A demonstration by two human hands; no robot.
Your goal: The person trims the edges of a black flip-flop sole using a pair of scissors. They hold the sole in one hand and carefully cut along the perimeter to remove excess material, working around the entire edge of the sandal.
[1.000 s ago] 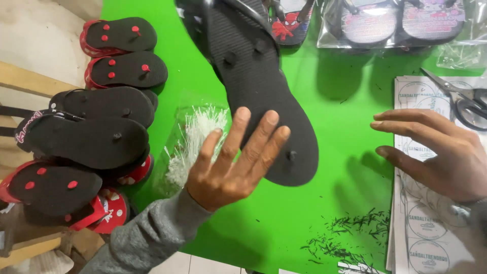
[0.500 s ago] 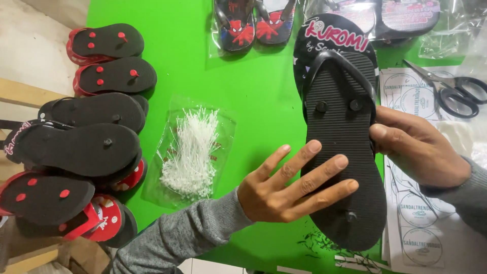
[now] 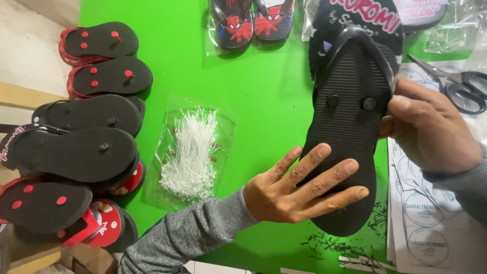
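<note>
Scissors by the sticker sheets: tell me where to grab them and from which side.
Take the scissors by the black handle loops, coming from the right. The loops lie at the right end, uncovered, while the blades point left toward the black sandal held by the right hand.

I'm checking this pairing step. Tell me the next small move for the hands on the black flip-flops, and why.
Probably slide the top flip-flop forward until its toe matches the one beneath. The left hand lies flat on its heel, the right hand grips its edge, and the lower sandal's printed toe sticks out beyond it.
</note>
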